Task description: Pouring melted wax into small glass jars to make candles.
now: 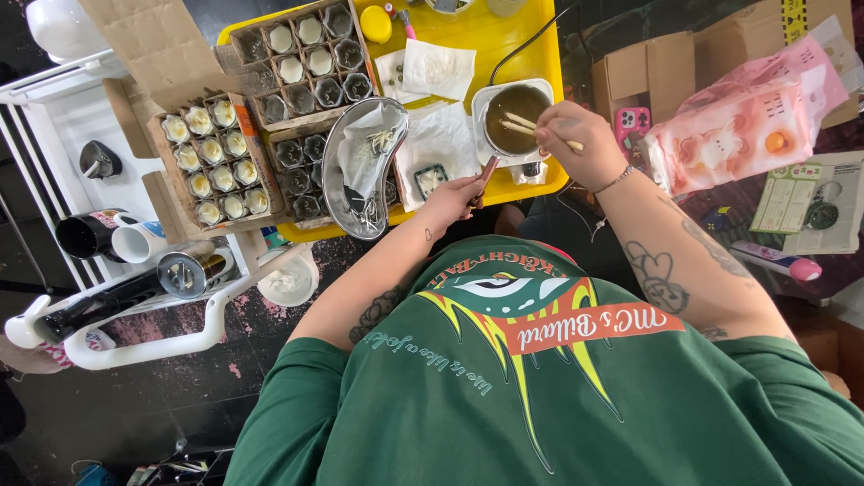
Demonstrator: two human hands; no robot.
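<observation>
My right hand (pixel 576 139) grips a pair of pale wooden sticks (pixel 526 126) whose tips dip into a white pot (pixel 513 115) of brownish liquid on the yellow tray (pixel 540 54). My left hand (pixel 454 196) rests at the tray's near edge, pinching a thin reddish-brown stick (pixel 484 177). Beside it lies a kidney-shaped metal dish (pixel 360 166) holding paper and small metal bits. A small green-rimmed container (pixel 430 178) sits between the dish and the pot.
Cardboard trays of small glass cups, some empty (pixel 310 54), some filled with cream wax (pixel 211 162), sit at the left. A white rack (pixel 135 261) holds cups and a metal tin. Boxes, a pink phone (pixel 632 121) and a pink packet (pixel 747 117) lie to the right.
</observation>
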